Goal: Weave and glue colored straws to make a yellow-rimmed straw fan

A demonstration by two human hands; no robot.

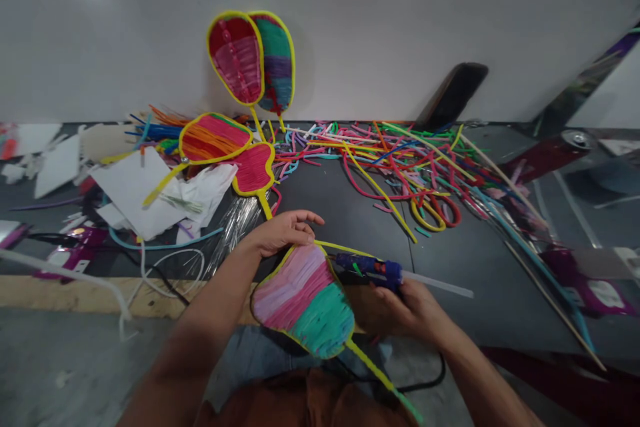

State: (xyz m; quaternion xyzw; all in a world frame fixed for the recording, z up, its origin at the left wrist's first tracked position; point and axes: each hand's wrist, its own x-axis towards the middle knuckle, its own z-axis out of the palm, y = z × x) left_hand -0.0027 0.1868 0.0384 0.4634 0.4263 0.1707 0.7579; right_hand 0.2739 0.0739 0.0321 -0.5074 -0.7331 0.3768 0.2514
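A paddle-shaped hand fan, striped lilac, pink and teal with a yellow pipe-cleaner rim, is tilted over the table's front edge near my body. At its top edge, my left hand pinches the rim between thumb and fingers, some fingers extended. A loose length of yellow pipe cleaner runs right from that pinch, behind the glue gun. My right hand is wrapped round a blue glue gun, its nozzle pointing left, close to the fan's upper right rim. A translucent glue stick sticks out of its back.
Several finished-looking fans lean on the wall or lie at centre left. Pipe cleaners are heaped along the back. Scissors, a phone, a red can, white scraps and purple power strips lie around.
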